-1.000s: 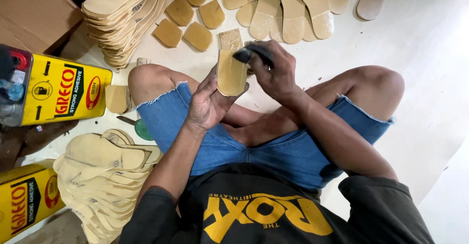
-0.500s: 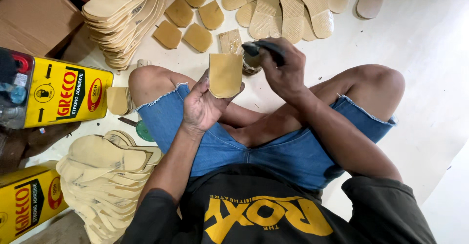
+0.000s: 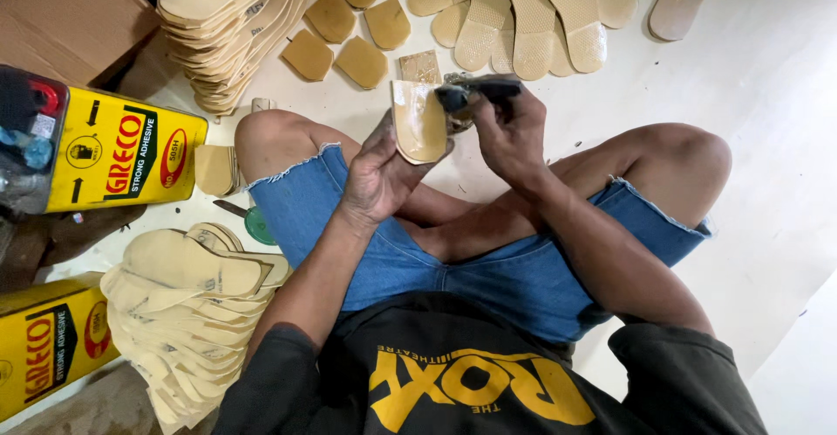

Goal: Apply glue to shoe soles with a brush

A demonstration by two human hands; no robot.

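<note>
Your left hand (image 3: 377, 173), a little above the middle of the frame, grips a tan heel-shaped sole piece (image 3: 419, 121) from below, fingers curled behind it and thumb along its edge, so its glossy face tilts up toward you and stays open to the tool. Your right hand (image 3: 510, 130), just right of it, is clenched around a dark brush (image 3: 475, 95) whose tip touches the upper right corner of that piece; holding the piece off the floor over your crossed legs keeps its wet-looking face from touching anything. At the top of the frame, coated heel pieces (image 3: 349, 30) and long soles (image 3: 532, 12) lie spread singly or in loose overlap on the pale floor (image 3: 767, 78), likely so their faces stay exposed. Uncoated-looking soles sit stacked instead: one stack (image 3: 231, 25) at upper left, another (image 3: 187, 304) at lower left beside your knee, within easy reach. A yellow adhesive can (image 3: 113, 160) lies at the left edge, a second yellow can (image 3: 48, 343) below it, and a cardboard box (image 3: 70, 16) fills the upper left corner.
</note>
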